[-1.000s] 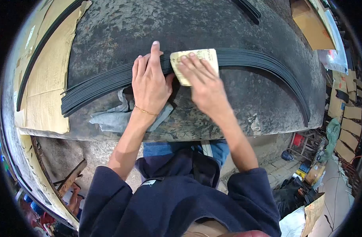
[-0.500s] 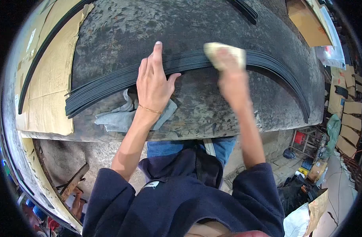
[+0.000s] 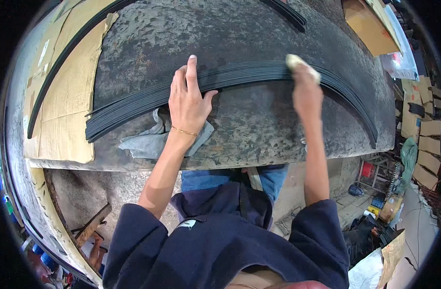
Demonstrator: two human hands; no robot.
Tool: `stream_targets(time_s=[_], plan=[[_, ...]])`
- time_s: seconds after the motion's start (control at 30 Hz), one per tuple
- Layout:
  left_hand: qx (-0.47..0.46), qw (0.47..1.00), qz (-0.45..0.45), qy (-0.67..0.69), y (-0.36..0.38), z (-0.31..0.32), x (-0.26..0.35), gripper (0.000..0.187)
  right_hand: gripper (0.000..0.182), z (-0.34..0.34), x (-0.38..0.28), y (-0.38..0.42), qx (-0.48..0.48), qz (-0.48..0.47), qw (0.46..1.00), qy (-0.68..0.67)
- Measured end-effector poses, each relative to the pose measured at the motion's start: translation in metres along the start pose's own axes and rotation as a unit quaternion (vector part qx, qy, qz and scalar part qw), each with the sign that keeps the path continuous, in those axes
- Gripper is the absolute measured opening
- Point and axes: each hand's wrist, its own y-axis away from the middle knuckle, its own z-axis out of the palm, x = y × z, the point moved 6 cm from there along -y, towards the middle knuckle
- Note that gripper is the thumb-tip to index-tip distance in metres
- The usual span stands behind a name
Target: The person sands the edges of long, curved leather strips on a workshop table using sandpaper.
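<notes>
A long bundle of thin black strips (image 3: 251, 73), which look like rubber or plastic, lies in a curve across the dark worktable (image 3: 249, 130). My left hand (image 3: 187, 98) rests flat over the bundle left of its middle, index finger stretched out and thumb apart at the near edge. Farther right, my right hand (image 3: 308, 96), smeared by motion, grips a pale yellow folded cloth (image 3: 297, 63) against the top of the strips. A grey rag (image 3: 146, 143) lies crumpled on the table, partly under my left wrist.
Flattened cardboard (image 3: 66, 106) covers the table's left end, with another curved black strip (image 3: 54, 70) on it. More black strips (image 3: 287, 14) lie at the far edge. A cardboard box (image 3: 372, 29) stands at the far right, and cardboard pieces (image 3: 426, 149) lie beyond the table.
My right hand has slid the yellow cloth to the right along the bundle. My left hand keeps its place on the strips. The view has shifted slightly.
</notes>
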Motion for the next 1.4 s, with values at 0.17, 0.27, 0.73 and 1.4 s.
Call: stream_targets(time_s=[0.17, 0.27, 0.73, 1.4], plan=[[0.001, 1.0, 0.001, -0.006, 0.001, 0.003, 0.003, 0.105, 0.032, 0.014, -0.079, 0.01, 0.023, -0.064, 0.994, -0.08], [-0.003, 1.0, 0.022, 0.003, 0.002, 0.001, -0.002, 0.105, 0.04, 0.039, -0.184, 0.036, -0.002, -0.248, 0.957, -0.153], [0.045, 0.997, 0.033, 0.054, 0.003, -0.002, -0.008, 0.109, 0.036, 0.043, -0.201, 0.034, 0.013, -0.279, 0.945, -0.168], [-0.067, 0.979, 0.078, -0.175, 0.019, -0.004, -0.01, 0.079, 0.028, -0.004, 0.014, -0.003, 0.026, 0.058, 0.997, -0.053]])
